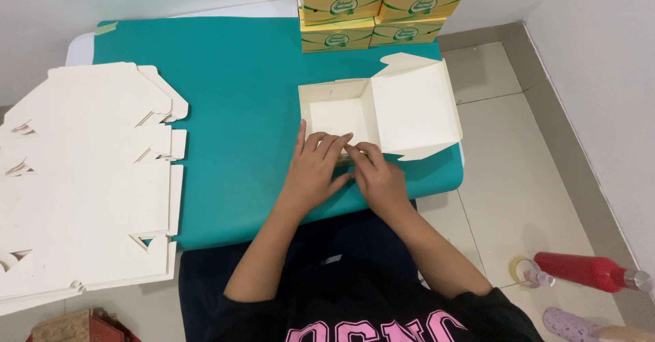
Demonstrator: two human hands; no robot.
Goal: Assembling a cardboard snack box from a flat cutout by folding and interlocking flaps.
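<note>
A cream cardboard box (339, 114) stands half folded on the teal table cover (239, 110), its lid (413, 110) lying open to the right. My left hand (314, 168) and my right hand (376, 175) meet at the box's near wall, fingers pressing on the front flap. Each hand grips that near edge; the flap itself is mostly hidden under my fingers.
A tall stack of flat cream box blanks (82, 178) covers the table's left side. Finished yellow-green boxes (375, 7) are stacked at the far edge. On the tiled floor at the right lie a red bottle (587, 272) and a tape roll (522, 268).
</note>
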